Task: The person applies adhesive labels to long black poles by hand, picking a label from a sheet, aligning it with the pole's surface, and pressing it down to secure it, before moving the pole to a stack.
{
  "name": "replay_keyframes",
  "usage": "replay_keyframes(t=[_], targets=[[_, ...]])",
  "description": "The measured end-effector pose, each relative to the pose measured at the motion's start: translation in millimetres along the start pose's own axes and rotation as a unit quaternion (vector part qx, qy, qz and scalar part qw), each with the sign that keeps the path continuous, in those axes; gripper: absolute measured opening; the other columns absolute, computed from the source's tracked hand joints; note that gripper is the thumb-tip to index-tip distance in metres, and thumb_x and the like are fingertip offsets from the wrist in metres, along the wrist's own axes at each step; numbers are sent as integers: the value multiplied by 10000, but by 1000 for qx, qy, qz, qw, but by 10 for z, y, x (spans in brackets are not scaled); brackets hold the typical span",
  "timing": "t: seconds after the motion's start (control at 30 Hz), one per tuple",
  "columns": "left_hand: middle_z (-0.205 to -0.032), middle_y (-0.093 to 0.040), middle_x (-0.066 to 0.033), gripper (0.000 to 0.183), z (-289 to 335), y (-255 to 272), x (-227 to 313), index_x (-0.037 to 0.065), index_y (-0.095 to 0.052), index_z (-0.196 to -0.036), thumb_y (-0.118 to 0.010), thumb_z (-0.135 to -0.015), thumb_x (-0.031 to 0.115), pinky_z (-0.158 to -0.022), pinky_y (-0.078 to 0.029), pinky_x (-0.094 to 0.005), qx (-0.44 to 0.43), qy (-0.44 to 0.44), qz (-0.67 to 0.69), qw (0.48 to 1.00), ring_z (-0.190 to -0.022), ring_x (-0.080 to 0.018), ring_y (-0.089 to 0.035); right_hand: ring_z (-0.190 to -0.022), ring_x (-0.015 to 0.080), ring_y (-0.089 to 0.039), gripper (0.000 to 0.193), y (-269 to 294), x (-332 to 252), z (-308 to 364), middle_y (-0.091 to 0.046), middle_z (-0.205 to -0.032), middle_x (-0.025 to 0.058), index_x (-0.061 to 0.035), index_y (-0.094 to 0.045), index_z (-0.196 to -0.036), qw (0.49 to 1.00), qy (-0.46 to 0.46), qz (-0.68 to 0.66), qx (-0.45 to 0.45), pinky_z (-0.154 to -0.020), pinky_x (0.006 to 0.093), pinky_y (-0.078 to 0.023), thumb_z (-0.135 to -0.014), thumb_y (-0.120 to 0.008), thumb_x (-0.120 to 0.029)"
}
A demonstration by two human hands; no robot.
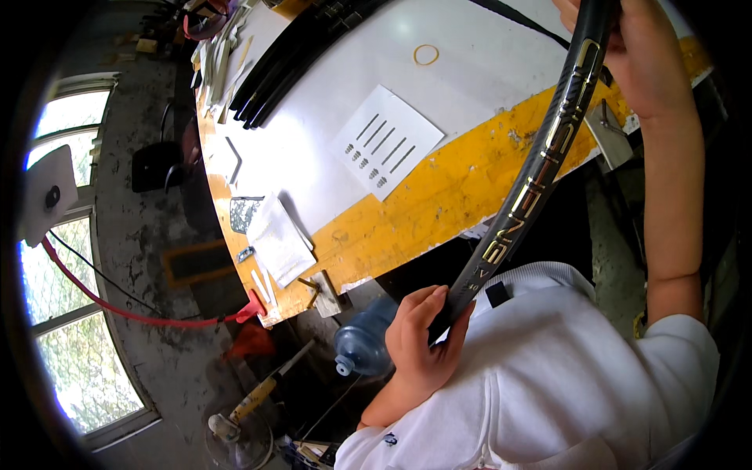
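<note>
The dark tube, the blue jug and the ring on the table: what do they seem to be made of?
Tube: perhaps carbon fibre, fairly glossy; a faint weave-like pattern shows on its dark surface. Jug: likely plastic, smooth; its blue wall looks see-through. Ring: possibly rubber or tape, from its yellowish colour; too small to tell its finish.

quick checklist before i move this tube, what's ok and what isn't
1. Left hand on the black tube: ok, gripping near the lower end.
2. Right hand on the tube: ok, holding it higher up, though partly cut off by the frame.
3. Whole tube in view: not ok, its upper part runs out of the picture.
4. Gold lettering facing you: ok, it shows along the tube.
5. White sheet on the table: ok, both hands are away from it.
6. Tube's underside: cannot tell, it is hidden.
</note>
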State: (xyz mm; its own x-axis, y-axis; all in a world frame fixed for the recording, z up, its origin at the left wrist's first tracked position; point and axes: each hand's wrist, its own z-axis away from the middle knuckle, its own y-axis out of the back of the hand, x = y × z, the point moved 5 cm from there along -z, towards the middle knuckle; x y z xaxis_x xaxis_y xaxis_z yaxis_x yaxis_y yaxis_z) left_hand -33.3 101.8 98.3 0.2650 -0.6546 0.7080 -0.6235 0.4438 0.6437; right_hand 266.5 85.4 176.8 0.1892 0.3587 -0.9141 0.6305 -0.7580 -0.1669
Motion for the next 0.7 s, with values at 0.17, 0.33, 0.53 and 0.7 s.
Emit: replay_keyframes(t=[0.17, 0.33, 0.53, 0.7], targets=[[-960, -608, -174, 481, 21, -9, -2, -5, -499, -1069, -783, -686, -65, -679, -480, -255, -3, 3, 7, 1000, -801, -198, -600, -413, 30, -301, 317, 15, 1, 22, -383, -511, -55, -40, -557, -844, 1000, -9, -24, -2, -394, 182, -251, -956, -473, -324], [-959, -607, -176, 468, 24, -23, 8, -7, -507, -1054, -781, -680, -71, -667, -482, -258, -3, 7, 18, 1000, -793, -203, -601, -414, 37, -297, 290, 41, -17, 29, -383, -520, -52, -49, -542, -837, 998, -56, -17, 8, -387, 183, -260, -947, -479, -309], [-913, -642, -192, 456, 24, -22, -29, -1, -528, -1042, -796, -674, -22, -600, -520, -301, 15, 6, 20, 1000, -718, -291, -655, -423, 53, -309, 273, 95, 92, -55, -398, -541, -42, -55, -536, -819, 995, -87, -33, -21, -383, 182, -275, -935, -484, -297], [-910, -642, -178, 432, -3, -26, -39, 2, -535, -1062, -777, -704, 1, -618, -513, -305, 0, 11, 28, 1000, -729, -292, -649, -422, 53, -320, 278, 43, -30, -45, -437, -542, -37, -48, -549, -817, 990, -110, -76, -41, -387, 194, -274, -926, -491, -297]])
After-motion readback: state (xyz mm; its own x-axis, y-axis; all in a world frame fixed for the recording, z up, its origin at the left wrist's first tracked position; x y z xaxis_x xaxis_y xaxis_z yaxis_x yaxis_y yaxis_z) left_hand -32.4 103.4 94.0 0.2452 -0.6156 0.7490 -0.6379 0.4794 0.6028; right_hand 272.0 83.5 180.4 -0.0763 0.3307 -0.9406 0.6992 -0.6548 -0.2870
